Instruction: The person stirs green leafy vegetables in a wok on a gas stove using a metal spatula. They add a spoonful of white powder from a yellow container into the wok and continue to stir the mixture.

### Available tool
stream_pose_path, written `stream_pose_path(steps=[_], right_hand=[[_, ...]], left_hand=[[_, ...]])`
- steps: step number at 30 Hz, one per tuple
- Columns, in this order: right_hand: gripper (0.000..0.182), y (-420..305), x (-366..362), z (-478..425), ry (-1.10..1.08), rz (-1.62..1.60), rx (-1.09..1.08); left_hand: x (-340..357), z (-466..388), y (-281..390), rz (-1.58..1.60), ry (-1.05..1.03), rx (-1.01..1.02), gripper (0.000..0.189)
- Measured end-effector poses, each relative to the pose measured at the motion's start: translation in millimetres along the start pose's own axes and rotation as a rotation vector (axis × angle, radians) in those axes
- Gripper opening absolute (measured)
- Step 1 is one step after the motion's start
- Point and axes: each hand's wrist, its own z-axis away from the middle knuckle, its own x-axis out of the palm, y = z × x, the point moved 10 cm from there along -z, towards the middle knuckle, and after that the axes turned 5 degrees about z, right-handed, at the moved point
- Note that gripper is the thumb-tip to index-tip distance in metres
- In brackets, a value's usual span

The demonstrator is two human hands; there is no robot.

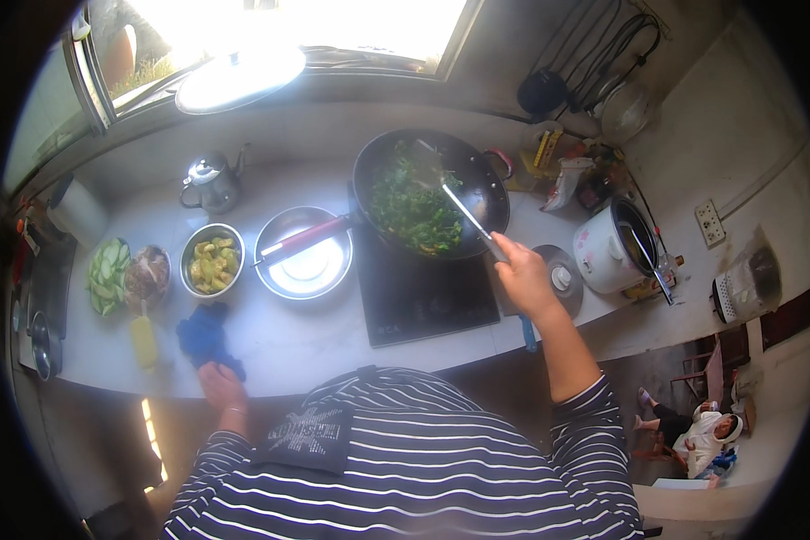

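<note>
My right hand [523,270] grips the handle of a metal wok spatula [469,217], whose blade is over chopped leafy greens [415,202]. The greens are in a dark wok [489,196] on a black induction cooktop [432,304]. At the counter's front edge, my left hand [223,388] has its curled fingers on the end of a crumpled blue cloth [206,337]. An empty steel basin [304,263] stands left of the cooktop, with the wok's reddish long handle [304,241] crossing above it. Farther left is a steel bowl of yellowish-green chunks [212,263].
Sliced green vegetable [108,273], a bowl of meat [147,273] and a yellow object [144,344] lie at left. A metal kettle [212,182] stands behind. Right are a pot lid [560,280], blue-handled tool [528,334] and rice cooker [604,253]. A person [705,439] sits beyond.
</note>
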Motion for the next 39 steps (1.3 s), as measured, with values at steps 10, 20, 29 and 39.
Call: stream_pose_path(steps=[10, 20, 29, 39], right_hand=[[0.043, 86, 23, 14, 0.068, 0.015, 0.262], [0.046, 10, 42, 33, -0.181, -0.512, 0.279], [0.042, 92, 13, 34, 0.068, 0.082, 0.304], [0.041, 61, 26, -47, 0.115, 0.371, 0.363]], left_hand=[[5, -2, -4, 0.01, 0.008, 0.004, 0.02], [4, -3, -6, 0.033, -0.015, -0.013, 0.02], [4, -3, -1, 0.025, 0.007, 0.009, 0.02], [13, -2, -17, 0.015, 0.041, 0.014, 0.02]])
